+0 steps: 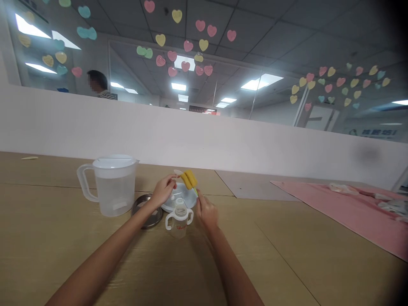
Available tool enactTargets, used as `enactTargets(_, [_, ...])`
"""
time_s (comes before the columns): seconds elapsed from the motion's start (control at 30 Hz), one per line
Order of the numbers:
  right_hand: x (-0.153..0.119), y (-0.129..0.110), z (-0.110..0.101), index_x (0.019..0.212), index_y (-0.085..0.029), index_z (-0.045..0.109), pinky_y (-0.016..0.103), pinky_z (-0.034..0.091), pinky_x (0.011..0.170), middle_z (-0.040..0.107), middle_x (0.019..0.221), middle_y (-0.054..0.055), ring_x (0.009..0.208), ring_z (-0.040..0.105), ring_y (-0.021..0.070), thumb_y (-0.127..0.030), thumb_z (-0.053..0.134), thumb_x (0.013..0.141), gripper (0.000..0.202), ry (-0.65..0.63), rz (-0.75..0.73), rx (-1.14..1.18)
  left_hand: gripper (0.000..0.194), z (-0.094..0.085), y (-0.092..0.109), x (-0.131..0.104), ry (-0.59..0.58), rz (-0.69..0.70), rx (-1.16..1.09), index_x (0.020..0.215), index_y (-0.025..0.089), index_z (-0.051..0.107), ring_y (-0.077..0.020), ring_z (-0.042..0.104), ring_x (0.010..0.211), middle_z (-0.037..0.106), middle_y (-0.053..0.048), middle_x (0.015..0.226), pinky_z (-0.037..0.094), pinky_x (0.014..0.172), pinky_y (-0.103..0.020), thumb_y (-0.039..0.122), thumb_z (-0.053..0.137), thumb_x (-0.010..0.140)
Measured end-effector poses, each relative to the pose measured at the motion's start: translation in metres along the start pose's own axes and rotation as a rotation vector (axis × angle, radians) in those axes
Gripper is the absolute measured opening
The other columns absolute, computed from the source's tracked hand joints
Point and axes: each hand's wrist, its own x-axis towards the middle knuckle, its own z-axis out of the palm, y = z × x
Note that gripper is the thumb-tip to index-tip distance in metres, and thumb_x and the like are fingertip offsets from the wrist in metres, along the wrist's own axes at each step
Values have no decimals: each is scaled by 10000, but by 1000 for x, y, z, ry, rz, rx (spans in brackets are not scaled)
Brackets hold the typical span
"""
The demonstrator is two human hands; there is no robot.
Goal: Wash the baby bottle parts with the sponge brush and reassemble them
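My right hand is closed round the thin green handle of a sponge bottle brush with a yellow head, held up over a white basin. Close to the sponge's left side, my left hand pinches a small translucent piece; its exact kind is too small to tell. Below and between both hands, a clear baby bottle with two white side handles stands upright and uncapped on the table. Just behind its neck, a small clear part shows at the basin's near side.
A lidded translucent pitcher stands at the left, with a round metal dish between it and the bottle. A pink cloth covers the table's right side. Behind runs a low white wall under glass; a person is beyond it.
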Motion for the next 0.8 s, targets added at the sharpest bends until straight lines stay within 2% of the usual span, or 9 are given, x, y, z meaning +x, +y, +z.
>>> enactTargets(0.1, [0,-3,-3,1323,-229,458,202,370,586,682,901,70,683,602,138,-279,279,923,441,29,104,31,411,-1,0,-1,24,-24,70,1090,137,609,-157,565,636,624,-15,670,414,635,-264,319,362,817])
enactTargets(0.17, [1,-4,-4,1323,-239,457,203,367,589,684,923,63,699,608,142,-291,285,925,437,41,147,54,406,-1,0,-2,23,-17,73,1056,137,630,-153,567,660,659,-43,792,418,656,-262,337,366,821])
enactTargets(0.23, [1,-5,-3,1315,-230,470,205,371,596,686,916,66,708,613,148,-297,295,923,435,16,113,83,392,1,0,-2,-10,8,72,991,143,649,-150,559,671,666,-56,878,417,658,-260,372,380,822])
enactTargets(0.4, [-1,-4,4,1281,-225,511,201,388,591,695,868,69,684,615,146,-299,320,908,426,-48,34,160,389,3,4,-3,-40,30,164,840,156,647,-146,507,606,598,-8,646,353,563,-246,455,402,807])
enactTargets(0.6, [-3,-5,4,1249,-234,543,190,391,610,703,902,67,704,624,140,-311,320,903,418,-55,54,189,391,3,5,-3,-69,18,161,818,159,645,-152,523,609,581,-5,626,360,569,-255,436,369,821])
enactTargets(0.7, [-3,-7,2,1248,-227,544,197,390,617,703,902,71,721,627,151,-316,314,905,422,-74,57,178,378,4,2,-2,-65,12,166,826,163,653,-162,554,639,630,-19,675,380,590,-265,427,383,816])
enactTargets(0.8, [-2,-8,0,1247,-232,542,200,387,628,703,920,70,754,630,157,-315,315,904,420,-91,92,168,347,2,-2,1,-52,24,148,822,169,662,-184,596,745,685,-46,815,420,678,-284,422,426,797])
